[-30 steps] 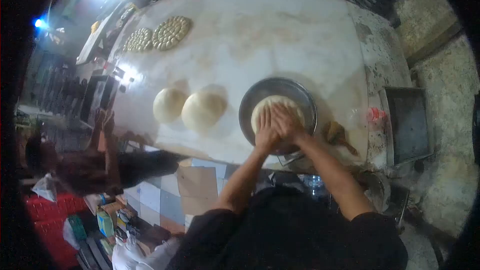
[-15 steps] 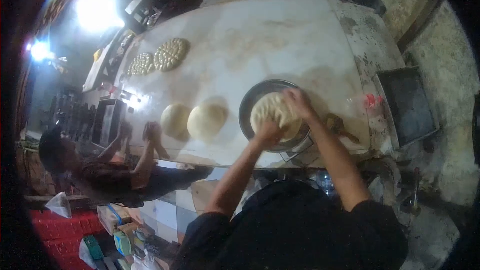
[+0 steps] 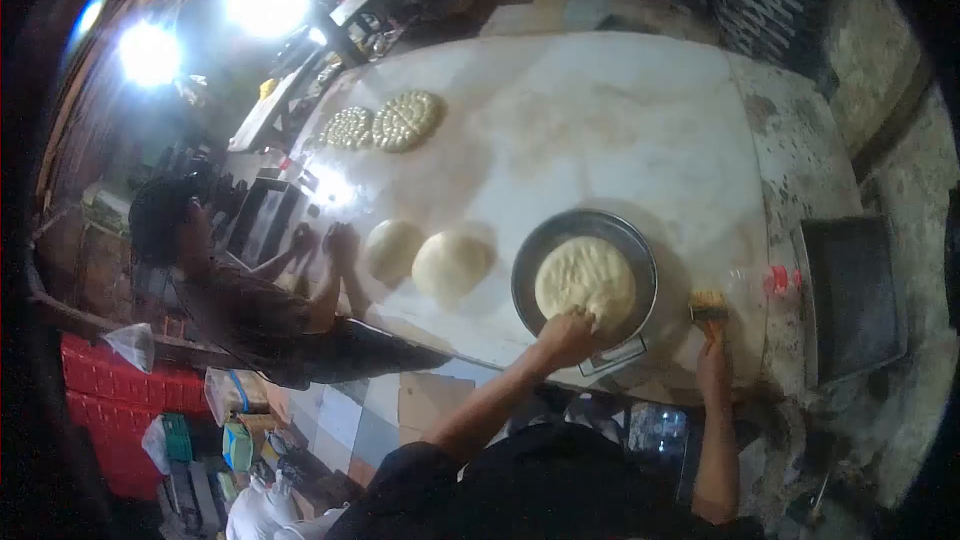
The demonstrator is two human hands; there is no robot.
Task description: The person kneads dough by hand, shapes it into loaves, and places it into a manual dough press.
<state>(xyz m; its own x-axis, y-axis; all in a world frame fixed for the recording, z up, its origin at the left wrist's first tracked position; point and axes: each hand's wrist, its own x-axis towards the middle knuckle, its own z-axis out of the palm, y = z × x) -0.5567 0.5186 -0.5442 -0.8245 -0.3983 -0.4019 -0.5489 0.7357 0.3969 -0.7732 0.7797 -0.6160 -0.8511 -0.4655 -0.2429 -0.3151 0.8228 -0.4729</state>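
A flattened round of pale dough (image 3: 585, 280) lies in a dark round pan (image 3: 642, 240) near the table's front edge. My left hand (image 3: 568, 336) is at the front of the pan, its fingers closed on the dough's near edge. To the right of the pan, my right hand (image 3: 714, 365) grips the handle of a brush (image 3: 708, 308) with wide bristles. Two smooth dough balls, one larger (image 3: 452, 265) and one smaller (image 3: 394, 248), sit left of the pan.
A co-worker (image 3: 240, 280) stands at the left, hands at the table (image 3: 600, 90). Two patterned dough rounds (image 3: 407, 121) lie at the back left. A bottle with a red cap (image 3: 780, 281) and a rectangular metal tray (image 3: 853, 300) are at the right.
My right hand has left the dough, moved right and down, and taken hold of the brush. My left hand has drawn back to the dough's near edge. The camera view has shifted.
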